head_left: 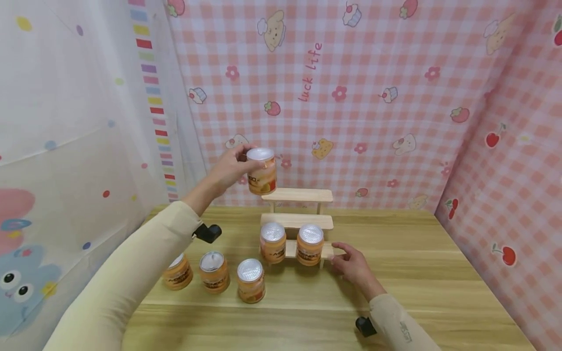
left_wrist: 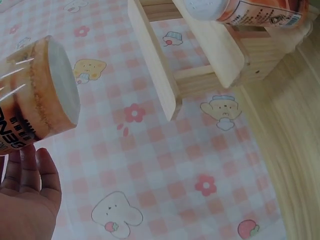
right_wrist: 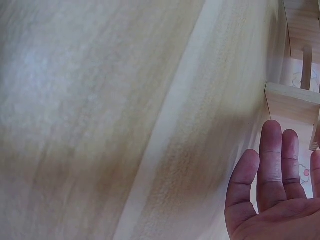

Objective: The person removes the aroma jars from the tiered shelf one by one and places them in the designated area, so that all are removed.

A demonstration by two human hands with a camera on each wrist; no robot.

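My left hand (head_left: 229,169) grips an orange can (head_left: 262,178) with a silvery lid and holds it up by the left end of the top step (head_left: 303,195) of a small wooden stair-shaped stand. In the left wrist view the can (left_wrist: 37,95) lies tilted across the frame, fingers beneath it. Two similar cans, a left one (head_left: 273,246) and a right one (head_left: 310,247), stand on the lowest step (head_left: 291,249). My right hand (head_left: 353,268) is at that step's right end, holding nothing; its fingers (right_wrist: 271,165) are loosely extended in the right wrist view.
Three more orange cans stand in a row on the wooden table (head_left: 395,292), left of the stand: a near one (head_left: 251,287), a middle one (head_left: 214,275) and one (head_left: 179,275) partly behind my left sleeve. A pink checked cloth (head_left: 351,122) hangs behind the table.
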